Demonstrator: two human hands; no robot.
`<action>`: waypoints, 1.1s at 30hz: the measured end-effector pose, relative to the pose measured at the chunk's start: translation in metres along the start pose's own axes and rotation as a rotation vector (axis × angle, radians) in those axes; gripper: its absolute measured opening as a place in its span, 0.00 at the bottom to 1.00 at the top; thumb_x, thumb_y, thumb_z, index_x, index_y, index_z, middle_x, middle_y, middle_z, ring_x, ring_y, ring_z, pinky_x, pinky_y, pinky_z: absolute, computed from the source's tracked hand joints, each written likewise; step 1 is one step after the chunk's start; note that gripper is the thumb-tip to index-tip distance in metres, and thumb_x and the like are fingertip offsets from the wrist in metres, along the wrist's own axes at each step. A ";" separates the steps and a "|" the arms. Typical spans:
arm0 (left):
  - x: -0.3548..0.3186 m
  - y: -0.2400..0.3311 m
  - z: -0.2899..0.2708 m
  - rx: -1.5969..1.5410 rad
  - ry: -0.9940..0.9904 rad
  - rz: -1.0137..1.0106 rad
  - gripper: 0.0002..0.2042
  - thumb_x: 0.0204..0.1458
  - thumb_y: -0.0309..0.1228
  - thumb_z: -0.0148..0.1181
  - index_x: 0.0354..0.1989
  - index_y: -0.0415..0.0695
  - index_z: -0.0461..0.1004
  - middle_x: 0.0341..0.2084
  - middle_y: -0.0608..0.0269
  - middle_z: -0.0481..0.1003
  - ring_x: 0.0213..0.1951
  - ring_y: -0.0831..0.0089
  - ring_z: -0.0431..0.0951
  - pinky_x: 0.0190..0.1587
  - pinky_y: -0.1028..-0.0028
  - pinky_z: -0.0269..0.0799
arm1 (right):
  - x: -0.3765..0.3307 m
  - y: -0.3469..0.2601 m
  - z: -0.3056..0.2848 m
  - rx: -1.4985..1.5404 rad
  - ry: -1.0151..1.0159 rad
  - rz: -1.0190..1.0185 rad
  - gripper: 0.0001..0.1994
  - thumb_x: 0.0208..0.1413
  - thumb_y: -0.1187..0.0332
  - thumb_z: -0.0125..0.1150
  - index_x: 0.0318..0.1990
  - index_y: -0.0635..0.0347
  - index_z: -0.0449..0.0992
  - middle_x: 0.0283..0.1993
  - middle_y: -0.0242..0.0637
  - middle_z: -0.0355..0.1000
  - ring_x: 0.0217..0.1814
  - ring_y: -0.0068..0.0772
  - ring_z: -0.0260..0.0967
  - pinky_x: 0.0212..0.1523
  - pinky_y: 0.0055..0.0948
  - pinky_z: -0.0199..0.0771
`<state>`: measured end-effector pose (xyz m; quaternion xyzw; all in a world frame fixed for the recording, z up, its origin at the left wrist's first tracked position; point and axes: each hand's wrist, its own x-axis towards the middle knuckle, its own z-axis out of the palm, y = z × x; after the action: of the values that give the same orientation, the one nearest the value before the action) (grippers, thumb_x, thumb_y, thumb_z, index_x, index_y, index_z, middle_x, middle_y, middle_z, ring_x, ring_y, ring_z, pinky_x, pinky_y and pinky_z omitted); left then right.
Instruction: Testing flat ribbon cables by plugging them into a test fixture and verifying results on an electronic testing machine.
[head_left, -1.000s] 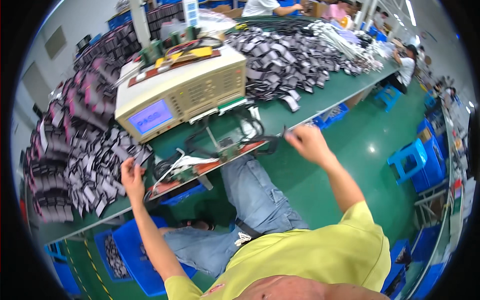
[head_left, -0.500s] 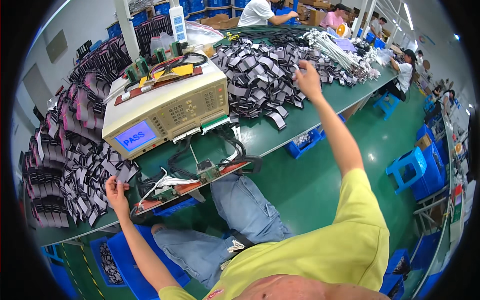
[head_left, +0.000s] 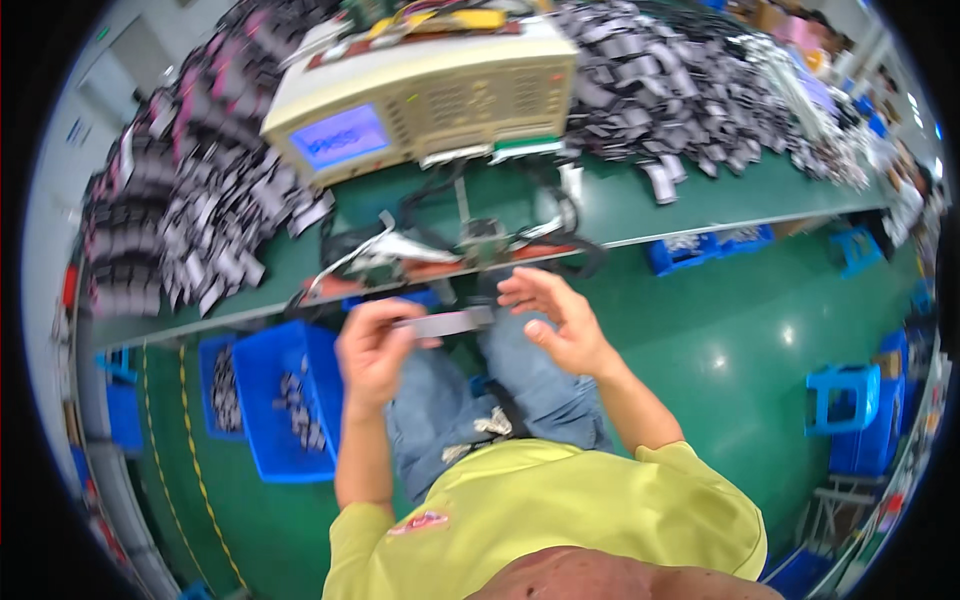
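Note:
In front of my lap, my left hand (head_left: 372,350) pinches one end of a short grey flat ribbon cable (head_left: 445,324). The cable's dark connector end points toward my right hand (head_left: 567,325). That hand is open just beyond it, thumb apart from loosely bent fingers, apparently without touching the cable. Behind both hands, along the bench edge, sits a test fixture (head_left: 485,240) with small boards, white and black wires and orange-red strips. The beige tester (head_left: 430,110) with a lit blue screen (head_left: 340,137) stands behind that. Motion blurs the hands and cable somewhat.
Loose ribbon cables heap at the left (head_left: 215,225) and in a larger pile at the right (head_left: 680,90) of the green bench (head_left: 625,215). Blue bins (head_left: 265,440) with cables stand on the floor at left. A blue stool (head_left: 840,400) is at right.
Both hands have come in from the cable piles to in front of my lap. My left hand has brought a ribbon cable off the left heap. The view has tilted downward.

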<state>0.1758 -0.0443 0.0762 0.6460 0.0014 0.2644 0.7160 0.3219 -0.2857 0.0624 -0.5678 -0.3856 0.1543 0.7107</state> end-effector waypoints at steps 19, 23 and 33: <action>-0.023 -0.046 0.034 -0.078 -0.167 -0.254 0.13 0.60 0.16 0.64 0.52 0.38 0.75 0.41 0.61 0.80 0.40 0.79 0.77 0.42 0.78 0.72 | 0.002 0.015 0.000 -0.256 -0.171 0.016 0.12 0.55 0.77 0.72 0.46 0.65 0.79 0.42 0.37 0.80 0.41 0.28 0.78 0.42 0.25 0.76; -0.018 -0.045 0.034 -0.051 -0.162 -0.207 0.13 0.60 0.17 0.64 0.52 0.38 0.75 0.40 0.62 0.80 0.39 0.79 0.78 0.41 0.79 0.72 | 0.000 0.018 0.001 -0.251 -0.217 -0.036 0.16 0.57 0.78 0.71 0.51 0.66 0.77 0.44 0.39 0.79 0.46 0.26 0.78 0.44 0.26 0.77; 0.027 -0.044 0.051 0.330 0.273 0.045 0.12 0.51 0.18 0.74 0.44 0.36 0.80 0.36 0.62 0.82 0.36 0.80 0.81 0.38 0.79 0.78 | 0.028 0.020 0.002 -0.175 0.291 0.080 0.11 0.55 0.78 0.73 0.44 0.66 0.79 0.37 0.31 0.75 0.37 0.20 0.73 0.39 0.22 0.76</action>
<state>0.2328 -0.0821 0.0524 0.7125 0.1274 0.3617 0.5877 0.3432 -0.2596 0.0544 -0.6588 -0.2676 0.0647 0.7002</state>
